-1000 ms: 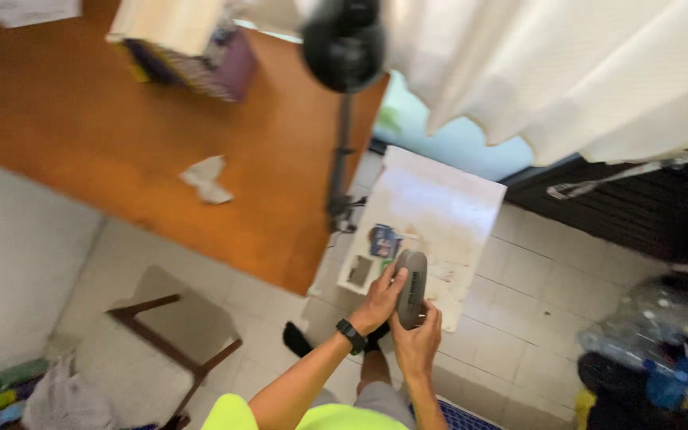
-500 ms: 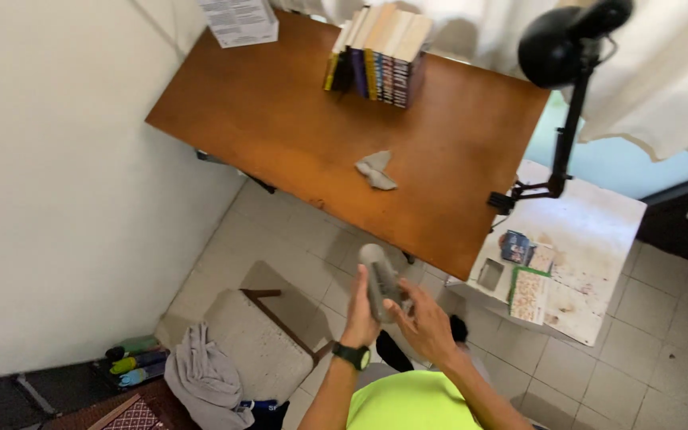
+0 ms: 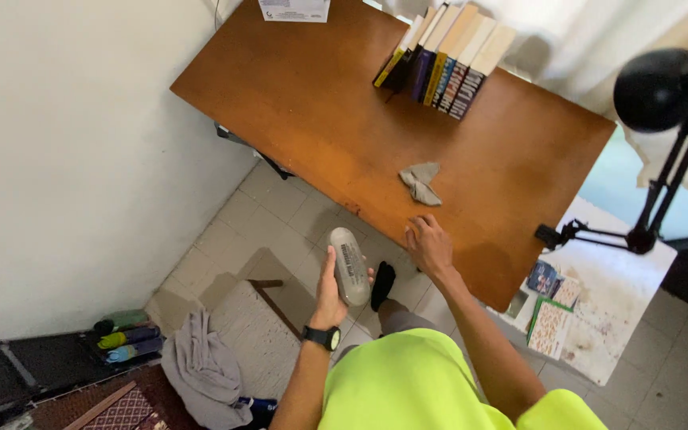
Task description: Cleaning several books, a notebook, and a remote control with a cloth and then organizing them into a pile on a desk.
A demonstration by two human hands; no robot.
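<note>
We're holding a gray bottle in our left hand, fingers wrapping around its lower half, bottle standing upright over the tiled floor, just near of the desk edge. A black watch is sitting on that wrist. Left of it, a stool is standing on the floor with a gray cloth lying against it. Our right hand is resting on the near edge of the wooden desk, fingers spread, gripping nothing. Just beyond that hand, a crumpled gray rag is lying on the desk, not touching the fingers. To the right, a black desk lamp is clamping onto the desk edge. At the far side, a row of books is standing on the desk.
</note>
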